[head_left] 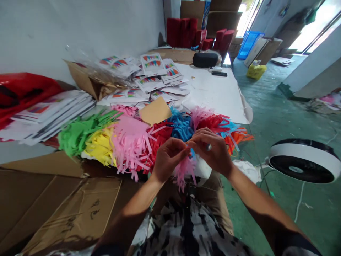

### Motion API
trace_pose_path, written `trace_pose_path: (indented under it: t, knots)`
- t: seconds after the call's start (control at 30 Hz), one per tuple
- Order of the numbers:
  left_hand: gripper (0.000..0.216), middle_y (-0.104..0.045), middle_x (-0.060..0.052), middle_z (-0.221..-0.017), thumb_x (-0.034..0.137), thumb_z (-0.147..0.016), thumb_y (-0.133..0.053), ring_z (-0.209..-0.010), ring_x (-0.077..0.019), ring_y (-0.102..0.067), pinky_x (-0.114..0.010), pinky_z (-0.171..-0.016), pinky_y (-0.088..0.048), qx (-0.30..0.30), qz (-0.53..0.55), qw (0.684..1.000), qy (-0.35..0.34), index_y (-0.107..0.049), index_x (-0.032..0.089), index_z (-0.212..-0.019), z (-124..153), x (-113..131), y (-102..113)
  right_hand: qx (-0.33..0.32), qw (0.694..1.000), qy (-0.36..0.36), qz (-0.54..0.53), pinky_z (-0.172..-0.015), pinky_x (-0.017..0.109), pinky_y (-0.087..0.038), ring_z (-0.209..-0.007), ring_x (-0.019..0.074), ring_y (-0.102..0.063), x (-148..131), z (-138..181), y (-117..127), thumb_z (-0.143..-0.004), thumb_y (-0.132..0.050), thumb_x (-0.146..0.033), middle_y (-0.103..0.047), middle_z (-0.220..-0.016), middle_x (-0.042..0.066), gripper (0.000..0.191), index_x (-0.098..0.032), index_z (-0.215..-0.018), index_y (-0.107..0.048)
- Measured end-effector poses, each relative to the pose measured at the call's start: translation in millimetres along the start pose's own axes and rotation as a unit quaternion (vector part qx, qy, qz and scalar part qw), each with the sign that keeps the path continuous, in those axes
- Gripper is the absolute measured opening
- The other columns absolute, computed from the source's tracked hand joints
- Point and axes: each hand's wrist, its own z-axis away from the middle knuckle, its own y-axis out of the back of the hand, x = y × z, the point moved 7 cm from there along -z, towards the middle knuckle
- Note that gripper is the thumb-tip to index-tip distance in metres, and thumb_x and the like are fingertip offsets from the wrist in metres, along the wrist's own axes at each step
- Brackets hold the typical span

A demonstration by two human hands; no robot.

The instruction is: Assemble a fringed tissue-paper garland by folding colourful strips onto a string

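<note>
Patterned shirt (186,227) lay lowest in view, and right above it a pink fringe tassel (183,172) hung straight down, its top pinched between both hands. Left hand (167,160) and right hand (214,153) were curled nearly shut, fingertips meeting on it. Beyond them, coloured fringe piles (128,142) sprawled across the table (213,92).

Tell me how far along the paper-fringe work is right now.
Done, it seems: printed packets lie stacked behind the piles. In hand: the left hand and right hand pinch one pink fringe between them. Left, probably: loose piles of green fringe, yellow fringe, red fringe and blue fringe, not yet packed.
</note>
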Motion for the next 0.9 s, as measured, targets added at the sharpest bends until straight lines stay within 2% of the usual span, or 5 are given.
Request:
trace_pose_path:
  t: [0.17, 0.33, 0.47, 0.7, 0.9]
  knots:
    - [0.031, -0.079, -0.004, -0.079, 0.039, -0.077, -0.092, -0.074, -0.0157, -0.074, -0.026, -0.076, -0.057, 0.019, 0.024, 0.999, 0.045, -0.078, 0.016, -0.093, -6, -13, 25, 0.039, 0.982, -0.039, 0.183, -0.094, 0.039, -0.049, -0.097, 0.0239, -0.069, 72, -84, 10, -0.101, -0.064, -0.032, -0.08, -0.099, 0.007, 0.02, -0.021, -0.096, -0.079]
    - [0.031, -0.079, -0.005, -0.08, 0.04, -0.072, -0.095, -0.078, -0.0195, -0.076, -0.03, -0.078, -0.057, 0.036, 0.064, 0.994, 0.077, -0.076, 0.018, -0.084, -5, -15, 40, -0.12, 0.852, -0.231, 0.455, -0.101, 0.047, -0.04, -0.12, 0.0325, -0.063, 185, -161, -11, -0.106, -0.046, -0.029, -0.076, -0.126, 0.015, 0.036, -0.021, -0.118, -0.078]
    - [0.027, -0.08, -0.005, -0.084, 0.04, -0.08, -0.09, -0.082, -0.0186, -0.075, -0.029, -0.081, -0.055, 0.032, 0.072, 0.993, 0.084, -0.074, 0.019, -0.084, -6, -17, 42, -0.172, 0.816, -0.276, 0.477, -0.103, 0.05, -0.038, -0.118, 0.0345, -0.064, 233, -180, -32, -0.094, -0.065, -0.028, -0.076, -0.123, 0.02, 0.027, -0.015, -0.115, -0.078]
    - [0.034, -0.075, -0.003, -0.073, 0.047, -0.08, -0.088, -0.071, -0.0157, -0.068, -0.028, -0.075, -0.054, 0.019, 0.078, 0.991, 0.107, -0.071, 0.018, -0.082, -8, -26, 33, -0.191, 0.802, -0.273, 0.495, -0.105, 0.049, -0.036, -0.114, 0.0321, -0.066, 252, -174, -47, -0.092, -0.058, -0.013, -0.075, -0.118, 0.024, 0.03, -0.009, -0.114, -0.077]
    - [0.037, -0.071, -0.001, -0.071, 0.05, -0.077, -0.089, -0.066, -0.0123, -0.062, -0.024, -0.068, -0.05, 0.055, 0.054, 0.994, 0.079, -0.073, 0.017, -0.079, -6, -17, 34, -0.132, 0.83, -0.227, 0.492, -0.106, 0.054, -0.037, -0.129, 0.0379, -0.057, 211, -176, -28, -0.098, -0.048, -0.015, -0.074, -0.126, 0.02, 0.035, -0.016, -0.118, -0.077]
